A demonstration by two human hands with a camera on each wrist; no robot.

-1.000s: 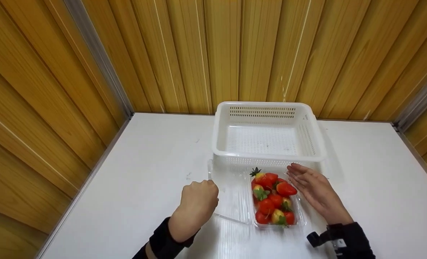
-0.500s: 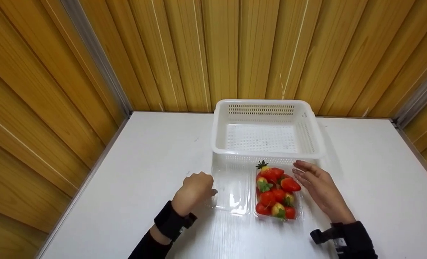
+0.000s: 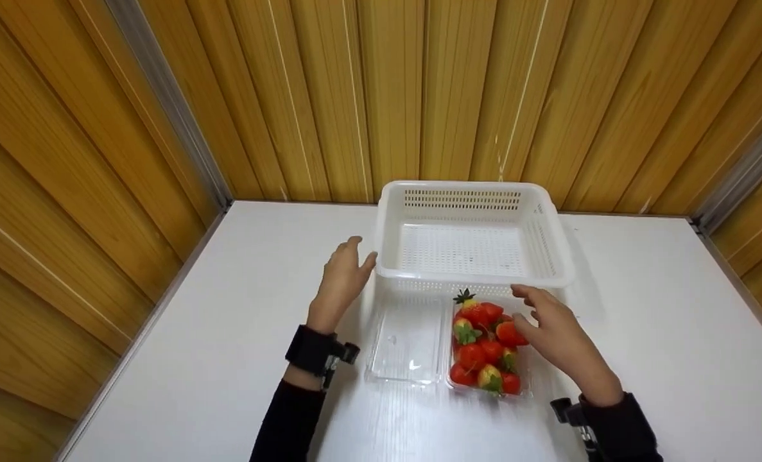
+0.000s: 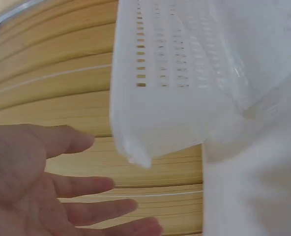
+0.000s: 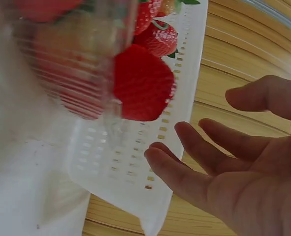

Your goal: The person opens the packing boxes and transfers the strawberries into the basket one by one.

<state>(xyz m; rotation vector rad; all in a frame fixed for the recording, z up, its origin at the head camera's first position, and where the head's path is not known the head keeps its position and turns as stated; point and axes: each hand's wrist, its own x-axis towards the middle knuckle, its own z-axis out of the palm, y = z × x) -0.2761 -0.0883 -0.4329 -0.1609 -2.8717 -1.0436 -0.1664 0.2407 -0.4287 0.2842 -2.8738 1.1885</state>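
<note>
A clear plastic clamshell box lies open on the white table, its lid point(image 3: 406, 346) folded flat to the left. Red strawberries point(image 3: 483, 350), some with yellowish patches and green leaves, fill the base at right. My left hand point(image 3: 343, 279) is raised at the left front corner of the white basket point(image 3: 477, 280), fingers spread and holding nothing. In the left wrist view its fingers point(image 4: 94, 184) point toward the basket's corner. My right hand point(image 3: 557, 330) hovers at the right side of the strawberries, fingers loosely bent. The right wrist view shows its fingertips point(image 5: 158, 152) apart from the nearest strawberry point(image 5: 143, 83).
The slotted basket stands behind the clamshell, near the wood-patterned back wall point(image 3: 393, 96). Another panelled wall point(image 3: 66, 192) rises along the table's left edge. White tabletop point(image 3: 239, 308) extends to both sides.
My left hand has left the lid's edge, moved up toward the basket and spread its fingers. The lid now lies flat. My right hand has shifted slightly, its thumb nearer the strawberries.
</note>
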